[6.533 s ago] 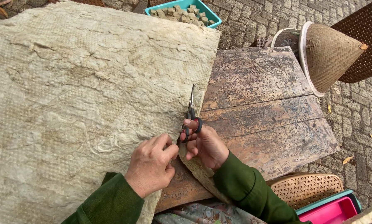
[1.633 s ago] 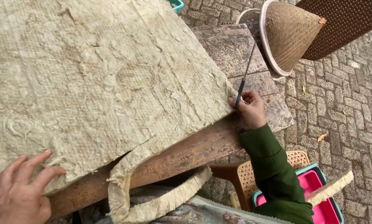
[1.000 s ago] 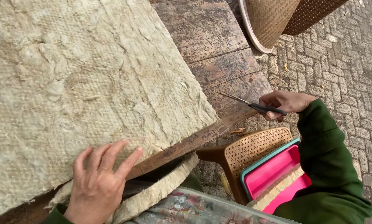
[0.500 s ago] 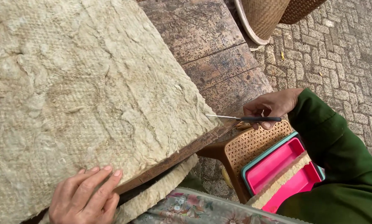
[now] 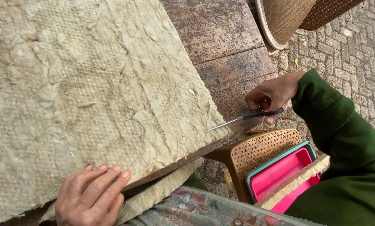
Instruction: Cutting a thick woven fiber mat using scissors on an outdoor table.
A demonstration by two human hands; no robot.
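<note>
The scene is outdoors on a pavement [image 5: 354,54] of grey interlocking bricks, where a weathered wooden table [image 5: 221,37] made of worn, cracked planks carries a big fibre sheet [image 5: 91,83]. The sheet is pale beige, coarse and matted, with a woven grid pressed into its lumpy surface, and it covers most of the table, leaving bare planks toward the far right. A narrow strip [image 5: 162,192] of the same stuff hangs under the near edge. The right hand [image 5: 273,94], in a dark green sleeve, is closed around the black handles of a pair of scissors [image 5: 246,117]. Their long axis runs nearly level across the view, and the thin steel blades, drawn together, point left at the right edge of the sheet, the tip just reaching it. The left hand [image 5: 91,199] lies flat, fingers spread, pressing the near edge of the sheet. Beside the table stand a brown wicker stool [image 5: 260,152] and a pink tray [image 5: 279,175] with a teal rim; a woven cone hat [image 5: 285,19] leans at the table's far corner.
</note>
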